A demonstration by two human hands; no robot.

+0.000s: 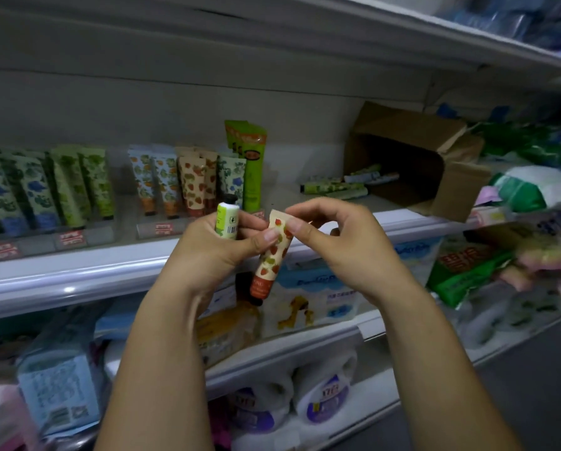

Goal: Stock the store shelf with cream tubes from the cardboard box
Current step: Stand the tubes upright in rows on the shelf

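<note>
My left hand (217,249) grips a light green cream tube (227,219) with its black cap up, and its thumb also presses a strawberry-patterned tube (271,255). My right hand (334,242) pinches the flat top end of that strawberry tube, whose black cap hangs down. Both hands are in front of the shelf edge (77,271). Upright tubes (162,180) stand in rows on the shelf. The cardboard box (435,157) lies on its side at the right, with several loose tubes (337,187) spilling from its mouth.
A tall green tube (251,157) stands behind the rows. Red price tags (71,239) sit along the shelf front. Green and white packs (526,190) crowd the shelf right of the box. Tissue packs and detergent bottles (321,402) fill the lower shelves.
</note>
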